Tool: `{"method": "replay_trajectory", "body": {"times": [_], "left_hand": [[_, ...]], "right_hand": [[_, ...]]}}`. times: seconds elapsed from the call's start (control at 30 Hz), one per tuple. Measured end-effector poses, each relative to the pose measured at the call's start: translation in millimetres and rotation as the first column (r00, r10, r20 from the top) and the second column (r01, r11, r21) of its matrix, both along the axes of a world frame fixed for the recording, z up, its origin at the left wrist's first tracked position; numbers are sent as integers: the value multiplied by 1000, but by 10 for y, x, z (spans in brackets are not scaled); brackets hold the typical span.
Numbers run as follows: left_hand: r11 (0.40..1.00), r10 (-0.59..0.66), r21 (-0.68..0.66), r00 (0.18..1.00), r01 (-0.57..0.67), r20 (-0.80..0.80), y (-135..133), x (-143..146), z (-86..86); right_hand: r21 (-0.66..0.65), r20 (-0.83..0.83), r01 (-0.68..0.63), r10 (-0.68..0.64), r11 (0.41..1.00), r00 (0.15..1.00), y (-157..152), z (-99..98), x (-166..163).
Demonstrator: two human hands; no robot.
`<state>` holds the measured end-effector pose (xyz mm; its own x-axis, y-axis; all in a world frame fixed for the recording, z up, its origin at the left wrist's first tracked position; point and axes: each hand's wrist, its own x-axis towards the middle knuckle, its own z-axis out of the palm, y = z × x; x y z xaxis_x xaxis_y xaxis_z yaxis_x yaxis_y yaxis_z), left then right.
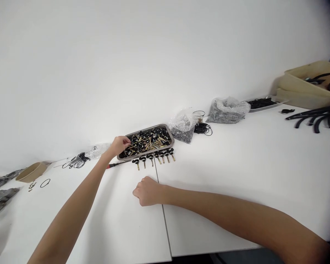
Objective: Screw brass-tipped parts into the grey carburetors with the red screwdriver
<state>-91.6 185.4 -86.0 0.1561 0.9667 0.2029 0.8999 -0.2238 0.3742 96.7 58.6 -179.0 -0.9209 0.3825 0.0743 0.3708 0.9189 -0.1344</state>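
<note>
My left hand (120,146) reaches over the left end of a grey metal tray (168,132). Its fingers are pinched together among the small black-and-brass parts (150,141) heaped inside, and what they grip is too small to tell. Closed into a fist, my right hand (148,191) is low over the white table, in front of the tray. Its fingertips are turned away, so anything inside is hidden. Between that hand and the tray, several black-and-brass parts (150,158) lie in a row, brass ends toward me. A screwdriver (112,165) with a red-and-black handle lies below the tray's left corner.
Right of the tray are plastic bags of small grey parts (228,112), a coil of black cord (202,128), a black-filled tray (261,103), a beige bin (305,88) and curved black pieces (317,119). A tan container (31,173) stands left. A seam (166,227) crosses the table.
</note>
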Motion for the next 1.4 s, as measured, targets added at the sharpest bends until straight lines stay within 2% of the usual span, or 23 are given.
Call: {"method": "replay_trajectory", "body": {"times": [0.07,0.1,0.2,0.27,0.37,0.47,0.57,0.63,0.8,0.87,0.93,1.03,1.13,1.2,1.23,1.3,1.4], "left_hand": [[999,16,49,996,-21,91,-173,-19,118],[996,26,76,980,-42,197,-281,-46,160],[988,72,78,854,-131,515,-614,-190,169],[994,77,-1,710,-106,700,-781,-308,69],[983,118,-170,480,67,869,-908,-442,-193],[932,152,-256,364,258,919,-952,-487,-498],[888,174,-291,325,356,930,-982,-492,-753],[878,181,-290,297,381,937,-997,-505,-859],[876,195,-274,228,397,954,-973,-582,-938],[872,202,-279,224,402,953,-956,-602,-954],[864,207,-285,224,414,952,-945,-607,-976],[856,205,-284,221,432,953,-939,-596,-996],[858,191,-270,218,436,957,-944,-583,-979],[862,189,-263,207,433,960,-950,-580,-964],[864,192,-263,202,429,960,-952,-581,-961],[864,198,-266,199,426,960,-951,-589,-974],[862,177,-248,196,442,965,-935,-612,-1029]], "right_hand": [[3,-9,3,-3,1000,1000,1,-13,-1],[0,-8,2,-2,1000,1000,0,-10,1],[-17,13,-1,1,1000,1000,-5,15,10],[-19,19,5,-5,1000,1000,-6,25,13],[-28,9,20,-20,999,1000,-2,14,9],[-68,-6,40,-40,997,999,4,-16,3],[-102,-44,44,-49,994,998,13,-61,1],[-110,-79,43,-52,993,996,19,-108,-2],[-126,-191,28,-52,992,980,22,-256,-5],[-161,-254,-9,-33,987,967,28,-244,4],[-194,-322,-39,-26,980,946,68,-122,13],[-214,-403,31,-117,976,907,256,280,-30],[-204,-452,161,-238,966,860,626,737,-197],[-207,-497,215,-292,955,818,933,909,-368],[-233,-489,229,-318,945,812,1084,933,-462],[-261,-431,255,-348,931,832,1348,860,-657],[-259,-363,279,-360,925,859,1587,557,-914]]}}
